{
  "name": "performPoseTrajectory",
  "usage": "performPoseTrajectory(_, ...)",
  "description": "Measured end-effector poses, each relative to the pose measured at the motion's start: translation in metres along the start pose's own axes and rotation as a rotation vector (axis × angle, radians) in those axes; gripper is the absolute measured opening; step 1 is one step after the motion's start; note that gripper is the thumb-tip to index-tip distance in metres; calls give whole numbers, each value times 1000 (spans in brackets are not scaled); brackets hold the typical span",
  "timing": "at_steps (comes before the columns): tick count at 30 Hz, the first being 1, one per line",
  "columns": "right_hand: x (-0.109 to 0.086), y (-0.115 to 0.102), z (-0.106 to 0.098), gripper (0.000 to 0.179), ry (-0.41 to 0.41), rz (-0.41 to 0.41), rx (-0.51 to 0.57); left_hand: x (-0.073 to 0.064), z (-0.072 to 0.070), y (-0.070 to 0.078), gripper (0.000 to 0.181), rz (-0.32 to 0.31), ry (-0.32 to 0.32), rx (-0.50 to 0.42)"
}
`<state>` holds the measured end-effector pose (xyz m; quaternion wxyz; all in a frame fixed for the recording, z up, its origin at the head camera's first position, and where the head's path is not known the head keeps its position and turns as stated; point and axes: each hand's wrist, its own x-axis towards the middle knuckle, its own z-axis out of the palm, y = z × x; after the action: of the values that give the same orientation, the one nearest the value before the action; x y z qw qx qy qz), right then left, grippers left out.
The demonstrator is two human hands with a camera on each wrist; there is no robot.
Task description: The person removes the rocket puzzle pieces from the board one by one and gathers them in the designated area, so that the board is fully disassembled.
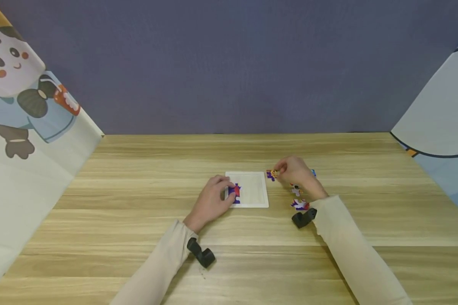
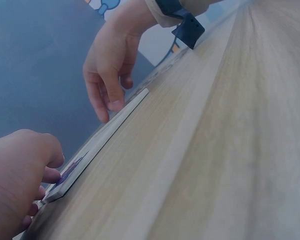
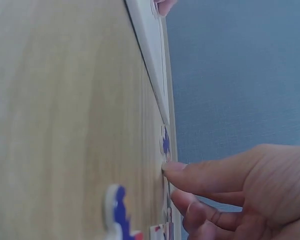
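Note:
My left hand [image 1: 213, 197] lies over the left edge of a white puzzle tray [image 1: 253, 203]. Its curled fingers and thumb hold that edge, with the fingertips by a purple and red jigsaw piece [image 1: 237, 191] inside the frame. Just past the tray's right corner, my right hand [image 1: 295, 171] pinches at a purple jigsaw piece [image 1: 271, 175] with a yellow figure. In the right wrist view, the right thumb meets the end of this flat piece [image 3: 165, 142]. Part of its right side is hidden by the fingers.
Loose jigsaw pieces lie under and beside my right forearm: a whitish one [image 1: 295, 190], a purple and white one [image 1: 300, 205] and a blue one [image 1: 313, 173]. The wooden table [image 1: 252, 271] meets a dark blue panel [image 1: 244, 67] at the back.

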<state>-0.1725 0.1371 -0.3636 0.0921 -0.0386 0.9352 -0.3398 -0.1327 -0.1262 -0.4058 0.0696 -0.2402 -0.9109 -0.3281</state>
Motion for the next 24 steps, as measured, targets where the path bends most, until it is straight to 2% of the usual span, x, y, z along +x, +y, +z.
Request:
performPoseTrajectory(5,-1,0,-1,31,4,-4,-44,0,0,0,23,-4,2,-1)
performPoseTrajectory(18,-4,-4,-1,28,8,9,-9,0,0,0,23,-7,-4,-3)
performPoseTrajectory(24,-4,-11,1,27,26,-39,-19,0,1,0,23,-3,-2,-6)
